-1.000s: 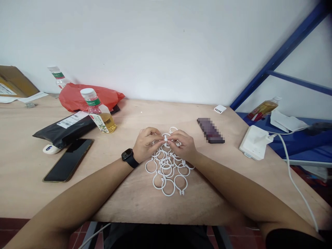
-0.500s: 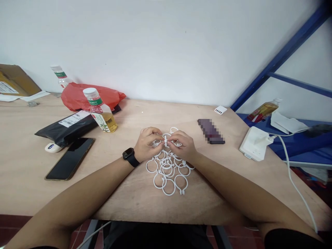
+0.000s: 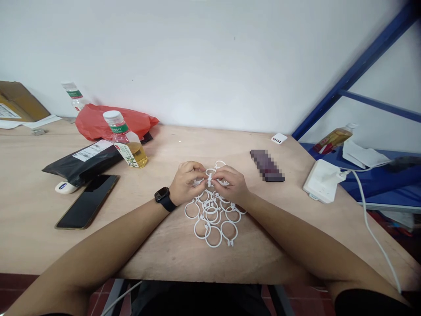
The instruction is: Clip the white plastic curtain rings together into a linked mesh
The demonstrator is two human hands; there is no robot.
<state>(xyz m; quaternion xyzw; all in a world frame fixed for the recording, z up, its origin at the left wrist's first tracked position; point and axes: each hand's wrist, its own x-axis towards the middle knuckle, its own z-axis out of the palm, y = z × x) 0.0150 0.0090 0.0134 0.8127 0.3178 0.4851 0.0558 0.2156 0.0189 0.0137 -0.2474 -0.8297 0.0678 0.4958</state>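
Both my left hand [image 3: 190, 182] and my right hand [image 3: 231, 184] are closed, with thumbs and fingertips pinching a small white plastic piece [image 3: 209, 179] from either side. It looks like the clip end of a white ring, though the fingers cover part of it. Under and in front of my hands lies a loose pile of white plastic rings [image 3: 213, 237] with little clip ends, several overlapping one another. One more ring [image 3: 220, 165] shows just beyond my fingertips. A black watch [image 3: 165, 199] sits on my left wrist.
Left of my hands are a phone [image 3: 87, 202], a black parcel [image 3: 82, 162], a white case [image 3: 66, 188], a tea bottle [image 3: 126, 142] and a red bag [image 3: 95, 120]. To the right lie a blurred-out phone [image 3: 267, 166] and a white charger [image 3: 324, 181] with a cable.
My hands stay pinched on the white piece in nearly the same place. The whole view has shifted very slightly; the rings on the table lie as before.
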